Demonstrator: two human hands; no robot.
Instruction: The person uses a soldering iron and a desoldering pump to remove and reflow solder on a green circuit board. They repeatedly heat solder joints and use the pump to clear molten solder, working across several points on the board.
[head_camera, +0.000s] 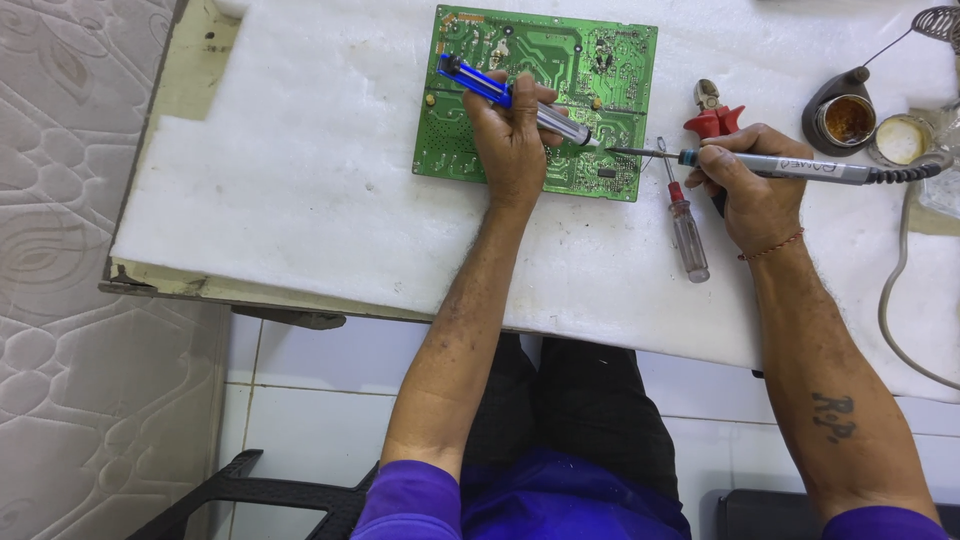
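Nearest the wearer, two bare forearms reach up from a purple top over the white padded table (300, 200). On the table, the right hand (750, 195) has its fingers pressed together around the grey soldering iron (790, 167), held like a pen; its long axis runs nearly level, tip pointing left toward the right edge of the green circuit board (540, 100). Just below lies a red-handled screwdriver (682, 215), upright in the view. Further in, the left hand (512, 140) is wrapped around a blue desoldering pump (500, 92), slanting down-right, its nozzle meeting the iron's tip at the board. Both hands are about equally near that point. Beyond lie red cutters (712, 115) and a flux tin (846, 118).
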